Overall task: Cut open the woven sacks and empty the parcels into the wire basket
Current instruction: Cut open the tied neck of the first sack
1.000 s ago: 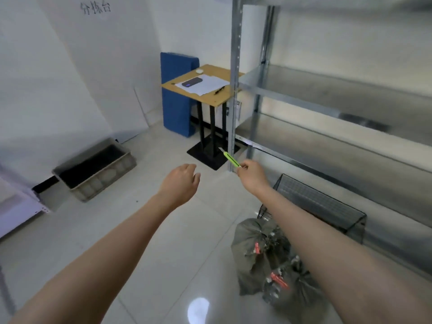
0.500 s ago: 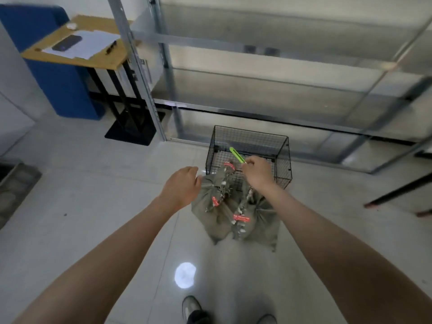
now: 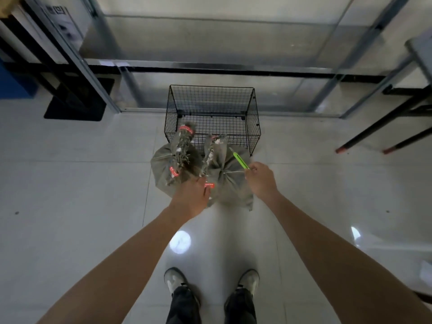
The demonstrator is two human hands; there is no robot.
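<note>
Starting the first cut: pinched the green knife [image 3: 240, 161] in right hand [image 3: 260, 181], blade over the right sack [image 3: 230, 181]; left hand [image 3: 191, 197] touched the left sack [image 3: 163, 167], grip impossible to tell. Stood tied, against the empty wire basket [image 3: 211, 87]. Next probably called for steadying one neck, slicing its tie.

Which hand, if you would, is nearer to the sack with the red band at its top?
Left. The left hand is at the near side of that sack; the right hand, holding the green cutter, is out beside the other sack.
</note>
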